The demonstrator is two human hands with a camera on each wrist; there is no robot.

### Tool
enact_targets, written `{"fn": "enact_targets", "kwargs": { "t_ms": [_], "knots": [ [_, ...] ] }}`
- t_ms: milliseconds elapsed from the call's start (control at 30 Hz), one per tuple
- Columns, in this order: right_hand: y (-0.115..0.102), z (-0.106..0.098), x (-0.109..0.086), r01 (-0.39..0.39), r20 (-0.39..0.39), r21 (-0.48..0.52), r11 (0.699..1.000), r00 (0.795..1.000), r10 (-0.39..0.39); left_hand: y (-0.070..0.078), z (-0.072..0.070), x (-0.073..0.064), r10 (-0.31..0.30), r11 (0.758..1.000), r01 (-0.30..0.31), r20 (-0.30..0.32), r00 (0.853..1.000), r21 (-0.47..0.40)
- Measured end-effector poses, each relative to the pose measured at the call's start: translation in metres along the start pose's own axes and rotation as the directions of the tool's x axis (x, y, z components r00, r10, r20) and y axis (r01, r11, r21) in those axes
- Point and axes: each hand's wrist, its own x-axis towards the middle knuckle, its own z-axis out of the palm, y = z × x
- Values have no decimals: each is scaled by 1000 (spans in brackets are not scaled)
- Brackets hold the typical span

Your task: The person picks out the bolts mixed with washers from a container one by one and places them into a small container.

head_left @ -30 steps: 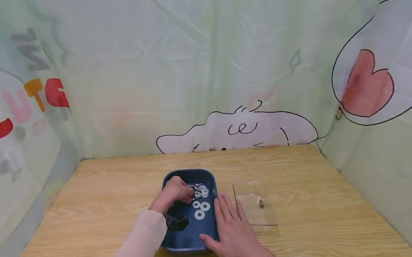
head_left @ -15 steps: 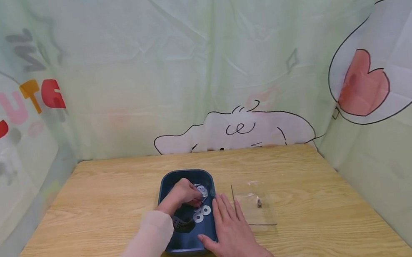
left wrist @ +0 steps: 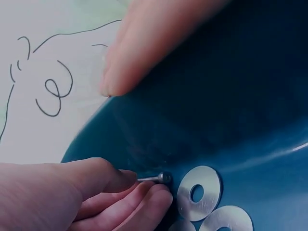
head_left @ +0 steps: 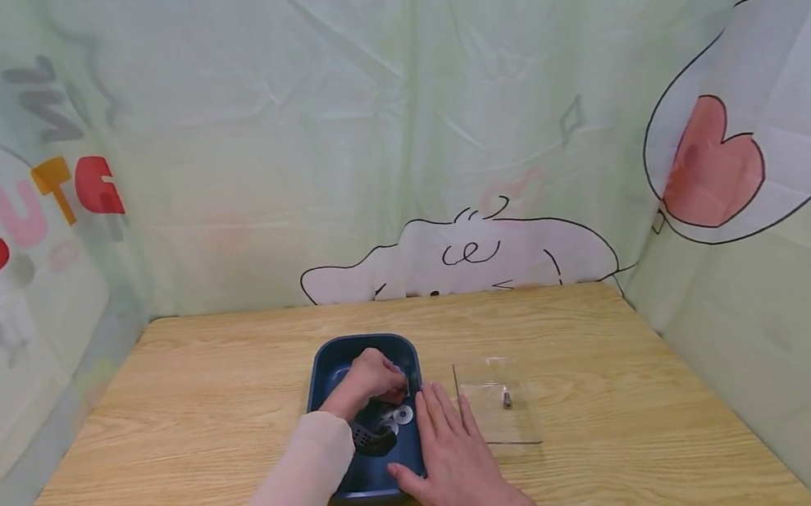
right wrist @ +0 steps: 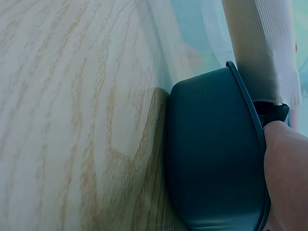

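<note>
Inside the deep blue tray (head_left: 372, 481), near its right wall, my left hand (head_left: 372, 376) reaches down among the hardware. In the left wrist view its thumb and fingers pinch a small socket-head screw (left wrist: 162, 178) by the shank, head outward. Flat metal washers (left wrist: 211, 171) lie right beside the fingertips. My right hand (head_left: 459, 458) rests along the tray's right rim with fingers straight and thumb over the near inside. In the right wrist view the tray's outer wall (right wrist: 211, 154) stands next to that hand. The left hand hides part of the tray's contents.
On the wooden table (head_left: 613, 396), right of the right hand, lies a transparent plastic square (head_left: 523, 426) with a small metal screw (head_left: 507, 400) on it. A black wrist strap (head_left: 375, 439) hangs under the left wrist inside the tray. Printed curtains (head_left: 257, 178) surround the table.
My left hand has moved right across the tray toward its right wall, covering hardware that was visible before. My right hand has stayed at the rim. The view has shifted slightly.
</note>
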Motion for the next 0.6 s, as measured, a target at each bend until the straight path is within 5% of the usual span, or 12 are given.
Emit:
{"fn": "enact_targets", "kwargs": {
  "t_ms": [600],
  "knots": [
    [1,1,-1,12,-1,0,1000,1000,-12,3,-2,-8,-12,994,18,58,998,-108]
  ]
}}
